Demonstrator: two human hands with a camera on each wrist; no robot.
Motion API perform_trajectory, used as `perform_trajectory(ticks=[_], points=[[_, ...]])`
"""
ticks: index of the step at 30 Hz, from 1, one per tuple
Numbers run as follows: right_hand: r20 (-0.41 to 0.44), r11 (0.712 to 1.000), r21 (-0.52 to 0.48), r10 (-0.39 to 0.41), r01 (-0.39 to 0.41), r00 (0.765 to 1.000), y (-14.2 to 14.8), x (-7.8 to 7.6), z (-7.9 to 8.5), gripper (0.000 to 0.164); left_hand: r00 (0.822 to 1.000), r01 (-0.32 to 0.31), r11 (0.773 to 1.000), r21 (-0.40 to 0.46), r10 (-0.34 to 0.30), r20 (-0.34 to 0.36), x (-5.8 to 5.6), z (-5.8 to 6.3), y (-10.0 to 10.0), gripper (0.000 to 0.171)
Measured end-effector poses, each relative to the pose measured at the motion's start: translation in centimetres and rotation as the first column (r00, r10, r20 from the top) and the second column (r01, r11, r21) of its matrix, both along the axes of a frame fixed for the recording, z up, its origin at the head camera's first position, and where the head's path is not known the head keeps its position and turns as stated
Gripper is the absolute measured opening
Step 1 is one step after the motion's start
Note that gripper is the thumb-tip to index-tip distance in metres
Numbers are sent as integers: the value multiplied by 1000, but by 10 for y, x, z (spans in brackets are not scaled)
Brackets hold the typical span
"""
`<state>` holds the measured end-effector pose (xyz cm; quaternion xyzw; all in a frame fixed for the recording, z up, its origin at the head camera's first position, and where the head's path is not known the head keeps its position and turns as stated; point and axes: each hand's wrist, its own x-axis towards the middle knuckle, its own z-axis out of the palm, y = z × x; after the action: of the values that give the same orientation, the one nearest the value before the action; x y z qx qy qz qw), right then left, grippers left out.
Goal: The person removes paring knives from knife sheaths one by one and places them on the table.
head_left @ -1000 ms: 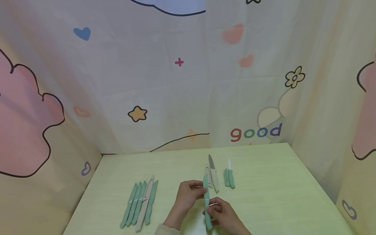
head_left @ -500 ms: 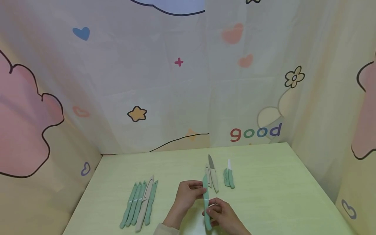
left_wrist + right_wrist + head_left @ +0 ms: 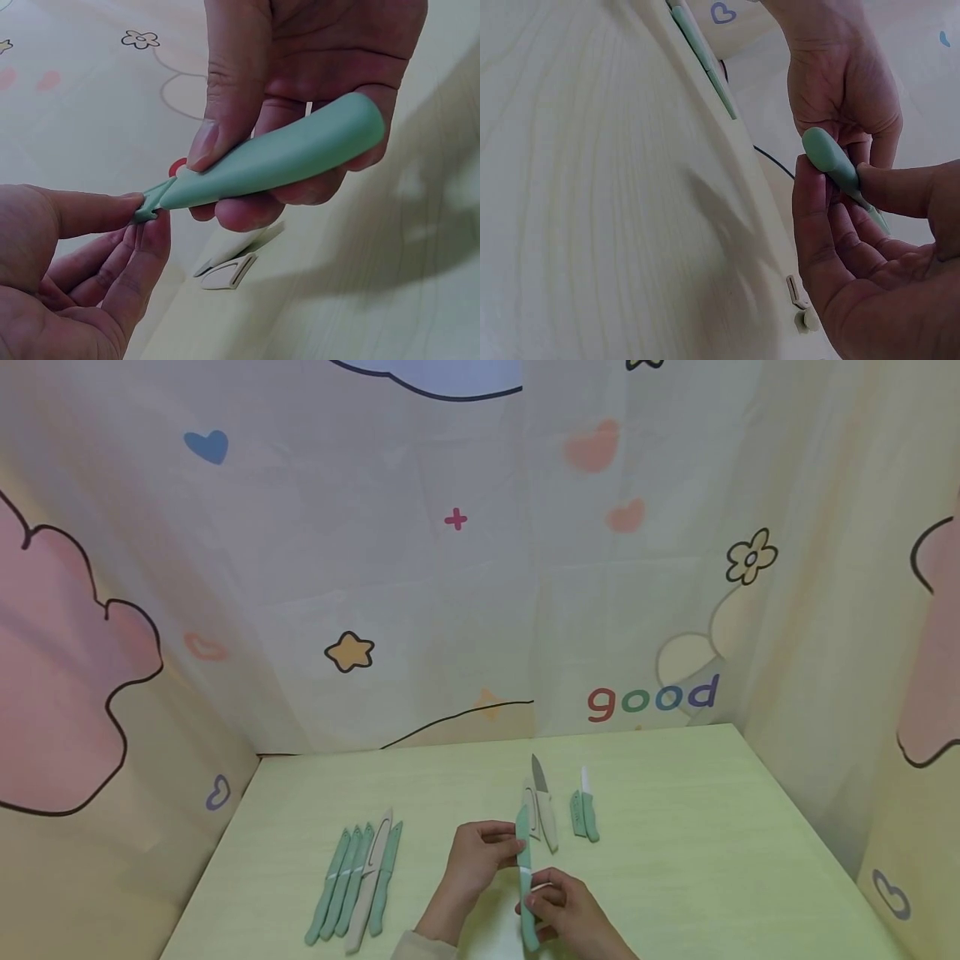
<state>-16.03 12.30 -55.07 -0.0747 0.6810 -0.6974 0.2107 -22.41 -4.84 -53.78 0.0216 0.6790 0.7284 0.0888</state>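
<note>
A green-handled knife [image 3: 528, 917] is held lengthwise over the front of the table, its blade inside a green sheath [image 3: 522, 831]. My left hand [image 3: 478, 860] pinches the sheath between thumb and fingers. The right hand [image 3: 568, 906] grips the handle, with the thumb on top and the fingers beneath, as the left wrist view shows on the handle [image 3: 277, 161]. A thin pale strip shows where sheath and handle meet in the head view. From the right wrist view, the rounded handle end [image 3: 823, 152] points toward the camera.
Beyond the hands lies a cream knife [image 3: 546, 806] with a bare grey blade, beside its cream sheath [image 3: 530, 797]. Further right are a small green knife [image 3: 590, 817] with a white blade and its green sheath [image 3: 577, 814]. At left, several green sheathed knives [image 3: 339, 885] flank a longer beige one [image 3: 365, 897].
Both hands and the knife have drifted very slightly left. The pale strip between sheath and handle looks a little wider. Both grips are the same.
</note>
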Motion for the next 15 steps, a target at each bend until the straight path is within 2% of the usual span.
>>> perform_trajectory(ticks=[7, 14, 15], points=[[-3, 1000, 7, -5, 5, 1000, 0, 1, 1, 24, 1000, 0, 1000, -1, 0, 6, -1, 0, 0, 25], [9, 1000, 13, -16, 15, 1000, 0, 1, 0, 24, 1000, 1, 1000, -8, 0, 5, 13, 29, 1, 25], [11, 1000, 13, -17, 17, 1000, -1, 1, 0, 24, 1000, -1, 1000, -4, 1, 3, 13, 30, 1, 24]])
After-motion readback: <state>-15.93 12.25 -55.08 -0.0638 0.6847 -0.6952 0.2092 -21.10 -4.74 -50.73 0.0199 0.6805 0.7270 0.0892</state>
